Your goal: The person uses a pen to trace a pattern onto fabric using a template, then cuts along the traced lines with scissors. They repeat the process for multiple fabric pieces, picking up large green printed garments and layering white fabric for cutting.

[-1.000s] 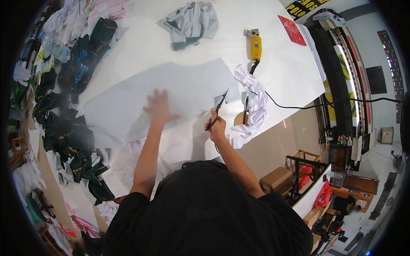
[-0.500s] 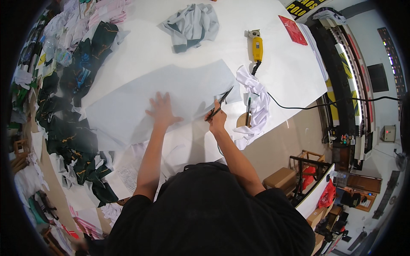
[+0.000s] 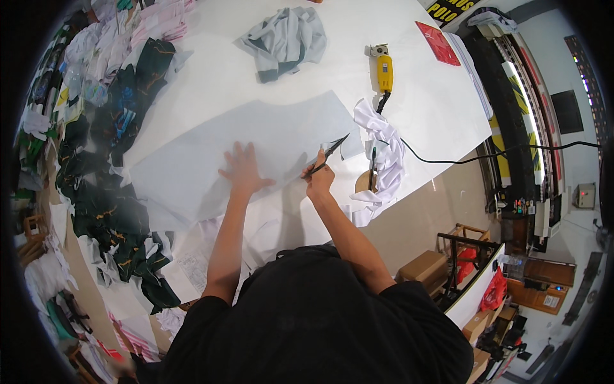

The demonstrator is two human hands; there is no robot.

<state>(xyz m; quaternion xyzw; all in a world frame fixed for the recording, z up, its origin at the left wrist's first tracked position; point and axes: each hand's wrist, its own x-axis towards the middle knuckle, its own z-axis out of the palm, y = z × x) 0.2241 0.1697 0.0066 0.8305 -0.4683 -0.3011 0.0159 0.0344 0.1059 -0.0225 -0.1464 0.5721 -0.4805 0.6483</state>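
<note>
My left hand [image 3: 245,169] lies spread on a pale grey-blue cloth piece [image 3: 198,160] on the white table [image 3: 166,77]. My right hand [image 3: 318,176] grips black scissors [image 3: 335,145], their blades at a cut near the cloth's right end. Just right of them are crumpled white satin strips [image 3: 384,141], with a dark slim tool [image 3: 372,163] and a brown round object [image 3: 362,182] partly under them.
A yellow electric cutter [image 3: 385,73] with a black cable lies beyond the strips. Crumpled grey cloth [image 3: 284,41] and a red packet [image 3: 437,43] are farther back. Dark green fabric [image 3: 105,198] fills the left side; chairs and cartons [image 3: 422,272] stand right.
My right hand and the scissors have shifted slightly back and left along the cloth. My left hand stays spread on it, and the whole view has shifted slightly downward.
</note>
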